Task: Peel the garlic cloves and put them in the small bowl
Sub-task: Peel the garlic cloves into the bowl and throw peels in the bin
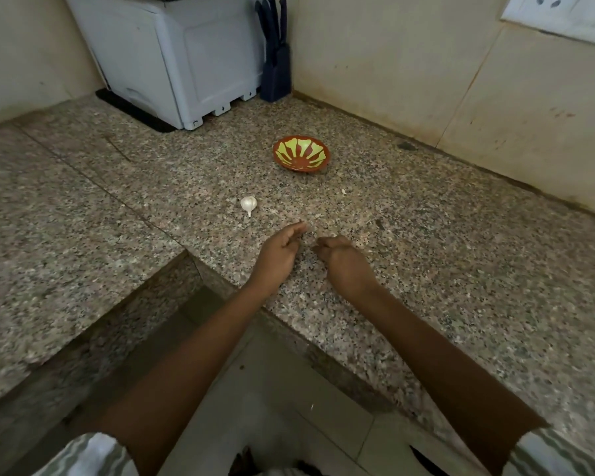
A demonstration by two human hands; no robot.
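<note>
one garlic bulb (248, 204) lies whole on the granite counter (426, 255), between our hands and the empty small bowl (301, 153); left hand (278, 250) loosely open, right hand (344, 262) half-curled, neither visibly holding anything, so we judge peeling unstarted: next, grasp the bulb.

The light is soft and a bit dim. Small shadows sit under the bowl (301, 153). Edges bend at 3 and 9 o'clock. Both hands look blurry.
</note>
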